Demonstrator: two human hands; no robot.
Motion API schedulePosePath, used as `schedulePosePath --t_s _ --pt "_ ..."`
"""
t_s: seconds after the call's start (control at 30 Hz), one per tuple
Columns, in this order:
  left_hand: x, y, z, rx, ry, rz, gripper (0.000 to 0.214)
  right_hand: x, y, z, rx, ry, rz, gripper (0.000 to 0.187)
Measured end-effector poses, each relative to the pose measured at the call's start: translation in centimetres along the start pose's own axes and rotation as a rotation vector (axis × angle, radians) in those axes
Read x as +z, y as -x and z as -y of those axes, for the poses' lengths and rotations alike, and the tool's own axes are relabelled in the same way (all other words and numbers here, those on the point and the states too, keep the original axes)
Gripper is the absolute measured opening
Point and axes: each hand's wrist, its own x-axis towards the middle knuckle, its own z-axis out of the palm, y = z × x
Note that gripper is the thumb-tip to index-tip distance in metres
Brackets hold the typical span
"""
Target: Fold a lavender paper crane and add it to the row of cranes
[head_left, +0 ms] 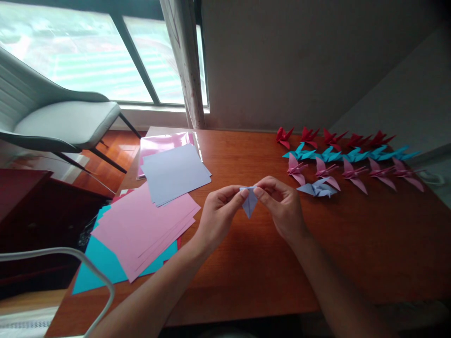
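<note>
A small folded piece of pale lavender origami paper [250, 205] hangs point down between my hands, above the table [253, 267]. My left hand [222, 206] pinches its upper left corner between thumb and fingers. At the upper right corner, my right hand [281, 203] grips it the same way. A finished lavender paper crane [319, 188] lies to the right of my right hand. Behind it stand rows of pink cranes [353, 174], blue cranes [355, 155] and red cranes [333, 138], several in each row.
Lavender sheets [176, 173] lie left of my hands, partly over a shiny pink packet [165, 142]. Pink sheets [148, 225] overlap blue sheets [102, 263] at the table's left edge. A grey chair [66, 122] stands by the window, and a white curved bar [95, 270] crosses the lower left.
</note>
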Motion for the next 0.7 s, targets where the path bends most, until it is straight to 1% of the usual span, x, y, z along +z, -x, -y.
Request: schedulePosePath --t_s 0.27,0.43,0.7 --pt "-0.07 -0.01 0.18 -0.014 -0.026 0.008 0.03 -0.1 -0.07 0.14 0.027 -0.021 0.028 0.008" --pt "-0.11 -0.08 0.35 -0.019 -0.026 0.015 0.032 -0.14 -0.08 -0.14 0.02 -0.032 0.02 0.006" --pt "-0.07 -0.09 0.42 -0.05 0.006 0.011 0.033 -0.16 0.02 -0.16 0.044 0.01 0.012 0.011"
